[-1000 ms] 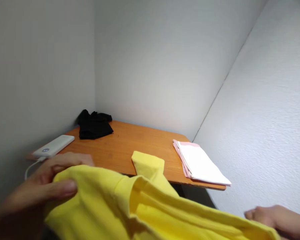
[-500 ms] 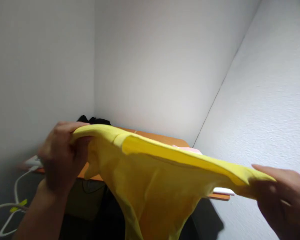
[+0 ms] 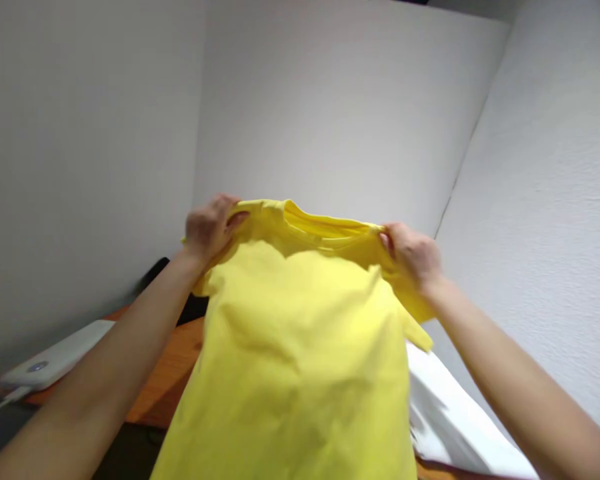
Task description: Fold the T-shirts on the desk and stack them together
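A yellow T-shirt (image 3: pixel 300 347) hangs in front of me, held up by its shoulders over the wooden table (image 3: pixel 173 373). My left hand (image 3: pixel 210 225) is closed on the shirt's left shoulder near the collar. My right hand (image 3: pixel 413 253) is closed on the right shoulder. Both arms are stretched forward and raised. The shirt's body drapes down toward me and hides the middle of the table.
A white power bank (image 3: pixel 55 357) with a cable lies at the table's left edge. A black garment (image 3: pixel 193 308) peeks out behind the left arm. Folded white cloth (image 3: pixel 455 420) lies at the right. White walls close in on three sides.
Both hands have moved up and forward, closer together, lifting the yellow shirt from a stretched-out hold to hanging by its shoulders. The view has tilted upward.
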Motion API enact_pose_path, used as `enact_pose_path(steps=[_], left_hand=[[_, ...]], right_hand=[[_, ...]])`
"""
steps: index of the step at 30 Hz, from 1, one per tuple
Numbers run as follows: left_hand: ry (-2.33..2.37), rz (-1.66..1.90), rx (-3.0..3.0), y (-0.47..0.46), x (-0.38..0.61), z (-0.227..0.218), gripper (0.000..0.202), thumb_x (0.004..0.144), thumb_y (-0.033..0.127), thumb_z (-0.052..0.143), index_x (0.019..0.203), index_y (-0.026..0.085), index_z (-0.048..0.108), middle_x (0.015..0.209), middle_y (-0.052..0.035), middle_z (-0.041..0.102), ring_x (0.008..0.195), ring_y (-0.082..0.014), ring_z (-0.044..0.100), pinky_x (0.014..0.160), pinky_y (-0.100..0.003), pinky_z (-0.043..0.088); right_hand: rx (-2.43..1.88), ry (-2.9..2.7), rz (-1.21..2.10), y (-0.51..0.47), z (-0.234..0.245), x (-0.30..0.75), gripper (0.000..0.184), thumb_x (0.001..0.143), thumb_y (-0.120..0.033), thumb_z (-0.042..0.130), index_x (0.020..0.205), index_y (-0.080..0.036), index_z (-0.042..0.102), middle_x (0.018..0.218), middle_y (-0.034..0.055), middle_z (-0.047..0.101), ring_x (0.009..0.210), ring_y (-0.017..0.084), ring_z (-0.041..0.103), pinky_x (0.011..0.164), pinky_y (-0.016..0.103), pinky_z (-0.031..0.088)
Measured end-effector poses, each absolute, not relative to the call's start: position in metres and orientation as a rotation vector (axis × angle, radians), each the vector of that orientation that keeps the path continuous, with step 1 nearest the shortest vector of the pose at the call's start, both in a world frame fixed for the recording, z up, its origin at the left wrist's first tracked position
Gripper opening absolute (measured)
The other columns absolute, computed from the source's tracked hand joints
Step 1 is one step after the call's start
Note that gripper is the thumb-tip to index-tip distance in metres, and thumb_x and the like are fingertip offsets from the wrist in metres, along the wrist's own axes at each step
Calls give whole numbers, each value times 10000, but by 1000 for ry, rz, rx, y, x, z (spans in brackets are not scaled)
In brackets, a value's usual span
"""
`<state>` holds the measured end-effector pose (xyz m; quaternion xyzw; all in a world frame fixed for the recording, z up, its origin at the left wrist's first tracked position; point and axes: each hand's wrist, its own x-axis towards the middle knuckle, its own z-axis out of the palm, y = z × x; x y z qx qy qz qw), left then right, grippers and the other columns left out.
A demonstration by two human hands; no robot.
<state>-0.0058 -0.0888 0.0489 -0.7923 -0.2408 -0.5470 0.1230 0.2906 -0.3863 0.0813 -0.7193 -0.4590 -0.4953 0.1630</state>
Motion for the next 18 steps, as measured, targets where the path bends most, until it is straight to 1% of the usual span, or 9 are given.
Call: enact_pose_path(steps=[1,3,5,7,8,10,13,15,18], left_hand=[[-709,-1534,-2352,-81,14,51,445,951,370,435,1307,113,506,1336,-124,516,1181,-243,519,1010,-374,389],[-731,-1386,-2478,-72,44,35,423,945,275,430,1331,115,497,1453,-148,415,1317,-290,408,1094,-427,310],[-735,-1171,-2649,-68,58,-5,380,945,214,386,1276,140,558,1434,-131,463,1321,-269,418,1111,-412,301],[-713,-929,-2801,-66,61,-61,353,947,222,381,1186,176,637,1333,-102,580,1238,-231,516,1076,-367,356],[-718,-826,-2851,-64,61,-89,353,948,248,392,1164,175,660,1319,-108,600,1227,-236,533,1067,-369,368],[-760,-623,-2938,-60,59,-140,387,950,329,411,1202,174,660,1363,-132,578,1264,-274,520,1067,-420,369],[-830,-372,-3037,-49,60,-187,486,949,456,403,1334,215,577,1450,-137,495,1338,-317,453,1077,-513,336],[-845,-282,-3074,-38,63,-199,523,955,507,363,1392,263,513,1501,-103,430,1394,-294,382,1119,-521,269],[-949,-283,-3039,-13,63,-200,547,978,501,274,1451,275,430,1575,-71,288,1477,-273,192,1170,-543,92]], right_hand=[[-2174,-1336,-1400,-358,80,300,352,968,-352,412,1162,-110,579,1050,164,633,847,222,576,673,289,374],[-2378,-1346,-1303,-317,57,310,325,964,-305,427,1172,-97,567,1123,187,601,979,270,568,767,321,405],[-2510,-1422,-1073,-296,10,308,328,981,-312,390,1153,-107,579,1113,180,606,1026,288,566,839,354,414],[-2558,-1543,-752,-291,-53,303,390,1000,-341,329,1221,-118,561,1135,174,616,1060,284,576,902,371,411],[-2568,-1600,-575,-291,-86,301,435,1005,-363,301,1269,-115,542,1183,179,611,1104,284,568,936,376,405],[-2593,-1666,-267,-294,-143,302,552,1003,-435,271,1388,-90,462,1370,201,514,1290,303,455,1045,394,343],[-2671,-1596,-17,-298,-196,312,739,970,-597,221,1508,-95,298,1570,171,246,1455,339,182,1156,451,183],[-2704,-1529,20,-298,-209,320,788,949,-654,190,1534,-129,235,1601,137,158,1473,338,90,1174,469,119],[-2728,-1471,32,-297,-210,329,799,935,-680,182,1543,-162,213,1608,117,127,1477,330,59,1177,478,101]])
